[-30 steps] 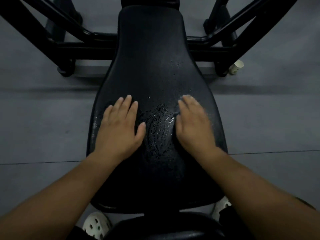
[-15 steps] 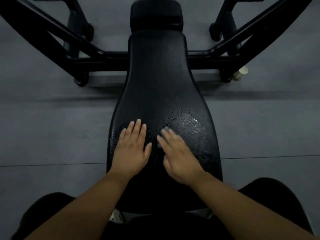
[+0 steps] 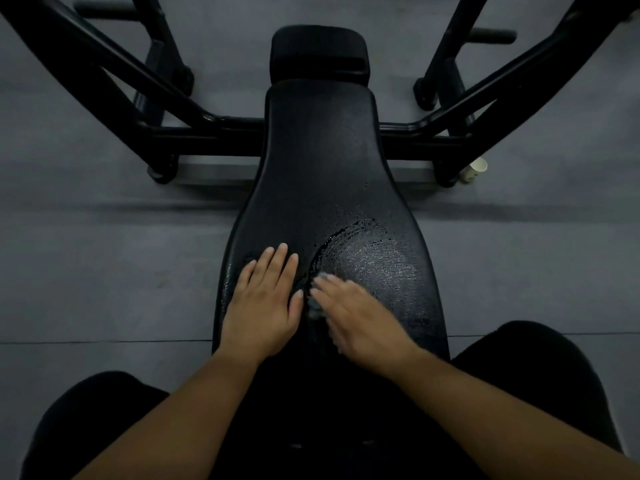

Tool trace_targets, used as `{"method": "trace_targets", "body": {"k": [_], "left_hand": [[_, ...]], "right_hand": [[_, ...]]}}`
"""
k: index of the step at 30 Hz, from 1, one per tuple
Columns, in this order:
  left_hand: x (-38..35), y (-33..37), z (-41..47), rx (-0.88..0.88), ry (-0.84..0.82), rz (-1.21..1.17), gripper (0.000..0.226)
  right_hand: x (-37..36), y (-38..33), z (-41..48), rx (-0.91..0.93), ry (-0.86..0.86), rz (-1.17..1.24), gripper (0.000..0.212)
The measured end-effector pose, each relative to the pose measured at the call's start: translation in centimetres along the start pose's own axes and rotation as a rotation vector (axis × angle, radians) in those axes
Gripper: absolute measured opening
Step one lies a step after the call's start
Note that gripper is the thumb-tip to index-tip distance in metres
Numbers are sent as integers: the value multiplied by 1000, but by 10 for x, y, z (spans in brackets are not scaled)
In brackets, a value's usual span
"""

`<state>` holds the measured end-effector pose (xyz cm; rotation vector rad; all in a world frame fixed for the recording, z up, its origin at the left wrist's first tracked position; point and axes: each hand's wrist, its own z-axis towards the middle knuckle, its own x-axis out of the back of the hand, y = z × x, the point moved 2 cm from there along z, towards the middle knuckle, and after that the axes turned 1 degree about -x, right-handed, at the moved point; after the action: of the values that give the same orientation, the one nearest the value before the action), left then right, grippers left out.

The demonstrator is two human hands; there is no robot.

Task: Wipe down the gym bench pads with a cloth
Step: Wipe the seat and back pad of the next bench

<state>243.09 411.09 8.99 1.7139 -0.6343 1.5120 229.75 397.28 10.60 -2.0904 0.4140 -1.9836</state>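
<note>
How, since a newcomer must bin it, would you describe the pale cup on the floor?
Find the long black bench pad and follow the black frame crossbar to its right. By that frame's foot on the grey floor sits a small cup. It is the only pale thing among black steel.

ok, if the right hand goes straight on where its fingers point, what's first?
Likely the left hand: the right hand points up-left at its thumb side, both flat on the bench pad.
</note>
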Motion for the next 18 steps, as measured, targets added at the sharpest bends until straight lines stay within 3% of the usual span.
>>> {"method": "trace_targets", "body": {"k": [2,4,6,8,10,11,12,16,18], "left_hand": [[1,0,-1,1,-5,-2,62],[0,0,-1,4,-10,9,63],[0,-1,-1,1,-16,16,63],[0,-2,0,3,-22,19,62],[1,-2,0,8,-33,20,62],[1,-2,0,11,-38,23,62],[1,-2,0,15,-42,27,62],[-1,-1,1,18,-40,48,63],[0,-1,3,14,-44,55,63]], "right_hand": [[9,38,-2,-93,10,-78,53],[21,75,21,-377,140,-62,53],[21,69,47,-571,245,-30,51],[7,37,50,-421,236,0,50],[1,22,20,-104,83,-72,51],[6,35,5,-45,39,-117,51],[13,56,-1,-86,42,-147,51],[29,114,36,-531,201,-125,51],[25,92,55,-530,258,-65,53]]}}
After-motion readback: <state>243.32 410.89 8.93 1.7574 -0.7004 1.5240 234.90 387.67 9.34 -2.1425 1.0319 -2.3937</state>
